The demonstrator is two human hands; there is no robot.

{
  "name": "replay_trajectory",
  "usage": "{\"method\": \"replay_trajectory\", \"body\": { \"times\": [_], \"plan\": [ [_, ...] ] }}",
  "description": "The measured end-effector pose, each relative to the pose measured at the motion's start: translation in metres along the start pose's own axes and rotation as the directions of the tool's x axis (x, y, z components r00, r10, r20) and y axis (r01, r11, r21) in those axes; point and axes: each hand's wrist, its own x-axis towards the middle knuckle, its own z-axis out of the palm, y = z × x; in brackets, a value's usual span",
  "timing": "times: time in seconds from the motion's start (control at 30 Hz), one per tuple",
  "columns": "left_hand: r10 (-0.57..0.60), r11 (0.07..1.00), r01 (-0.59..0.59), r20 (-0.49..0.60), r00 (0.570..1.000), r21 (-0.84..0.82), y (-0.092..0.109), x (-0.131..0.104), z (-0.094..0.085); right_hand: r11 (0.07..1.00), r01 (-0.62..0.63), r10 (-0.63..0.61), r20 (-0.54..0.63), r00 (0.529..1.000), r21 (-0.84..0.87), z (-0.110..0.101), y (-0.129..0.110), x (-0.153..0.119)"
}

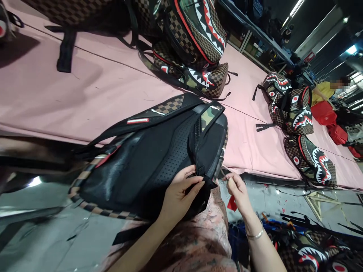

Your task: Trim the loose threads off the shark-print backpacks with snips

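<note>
A black backpack with brown checkered trim lies across the table edge and my lap, its padded back panel and shoulder straps facing up. My left hand pinches a piece of black fabric at the bag's near right edge, by the lower end of a strap. Just off that edge, my right hand is closed with thumb and fingers together. A small dark tip shows at its fingertips and a red piece under its palm; what it grips is not clear.
Shark-mouth backpacks stand at the back of the pink-covered table, with more backpacks on the right. Others lie in a pile at lower right. A person in yellow is farther off, near red bags.
</note>
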Motion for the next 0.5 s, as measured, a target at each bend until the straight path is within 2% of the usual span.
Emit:
{"method": "replay_trajectory", "body": {
  "times": [0.1, 0.2, 0.5],
  "plan": [
    [0.089, 0.994, -0.090, 0.034, 0.995, 0.054, 0.000, 0.000, -0.001, 1.000, -0.020, 0.019, 0.066, 0.998, 0.009, -0.007, 0.001, -0.009],
    [0.140, 0.987, -0.145, 0.068, 0.988, 0.071, 0.001, 0.001, -0.001, 1.000, -0.006, 0.007, 0.081, 0.997, -0.013, -0.007, -0.001, -0.007],
    [0.214, 0.974, -0.219, 0.088, 0.973, 0.051, -0.003, 0.001, -0.002, 0.995, 0.062, -0.046, 0.204, 0.978, -0.074, -0.001, -0.013, 0.007]
  ]
}}
